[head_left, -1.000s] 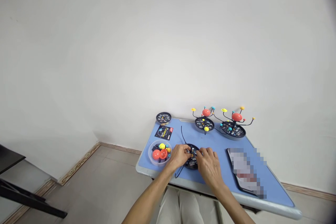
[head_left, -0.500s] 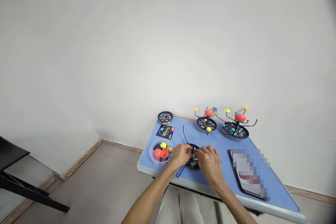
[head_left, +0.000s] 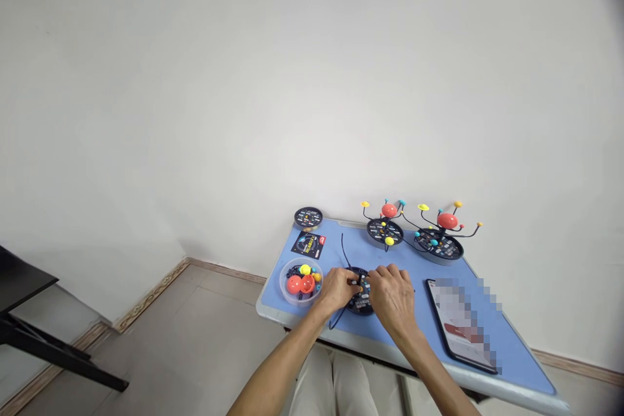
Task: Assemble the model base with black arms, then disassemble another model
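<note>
A round black base (head_left: 361, 304) with printed labels lies on the blue table between my hands. My left hand (head_left: 337, 288) is closed at its middle, its thumb and fingers pinching a short black post (head_left: 360, 278). Thin black curved rods stick out from there: one rod (head_left: 345, 250) points up to the back, another (head_left: 336, 322) bends toward the table's front edge. My right hand (head_left: 394, 296) is closed at the right side of the post, fingers curled. A dark tip shows just past its right side, apparently a black rod mostly hidden by the hand.
A clear round tub (head_left: 283, 292) holds red half-balls and small coloured balls. Behind it lie a printed black card (head_left: 309, 245) and another black disc (head_left: 308, 216). Two assembled planet models (head_left: 389, 210) (head_left: 447, 221) stand at the back right. A phone (head_left: 463, 331) lies at the right.
My right hand has drawn back slightly and lifted its fingers a little at the post. My left hand keeps its pinch. The whole view has shifted very slightly.
</note>
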A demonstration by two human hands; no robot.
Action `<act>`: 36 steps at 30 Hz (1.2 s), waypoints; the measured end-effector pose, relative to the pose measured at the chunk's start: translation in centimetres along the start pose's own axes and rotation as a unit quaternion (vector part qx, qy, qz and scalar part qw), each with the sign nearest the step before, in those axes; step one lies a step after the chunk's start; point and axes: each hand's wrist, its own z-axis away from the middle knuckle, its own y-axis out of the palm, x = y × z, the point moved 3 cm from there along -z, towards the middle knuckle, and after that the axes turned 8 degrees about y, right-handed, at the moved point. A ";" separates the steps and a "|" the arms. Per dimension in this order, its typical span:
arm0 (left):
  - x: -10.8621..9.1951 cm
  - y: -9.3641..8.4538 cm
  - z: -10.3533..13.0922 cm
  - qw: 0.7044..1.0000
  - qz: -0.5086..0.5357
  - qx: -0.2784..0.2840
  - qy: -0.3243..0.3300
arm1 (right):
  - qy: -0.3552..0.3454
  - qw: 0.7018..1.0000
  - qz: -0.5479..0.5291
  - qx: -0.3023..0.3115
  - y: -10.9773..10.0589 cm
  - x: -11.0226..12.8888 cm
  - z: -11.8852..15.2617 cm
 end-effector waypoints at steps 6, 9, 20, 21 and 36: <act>-0.3 0.0 0.2 1.000 -0.008 0.005 -0.012 | 0.038 0.999 -0.006 -0.022 0.4 0.3 0.2; -0.4 0.0 0.1 1.000 -0.010 0.012 -0.011 | 0.046 0.997 -0.027 -0.060 0.5 0.7 0.7; -0.7 -0.5 0.1 1.000 -0.008 0.021 0.001 | 0.064 0.994 -0.046 -0.079 -0.1 -0.4 0.3; -0.6 -0.4 0.1 1.000 -0.007 0.020 0.002 | 0.057 0.994 -0.044 -0.080 -0.3 -0.4 0.1; -2.0 -3.3 2.6 0.982 0.154 -0.094 0.048 | -0.091 0.987 -0.112 -0.076 -2.5 0.5 0.4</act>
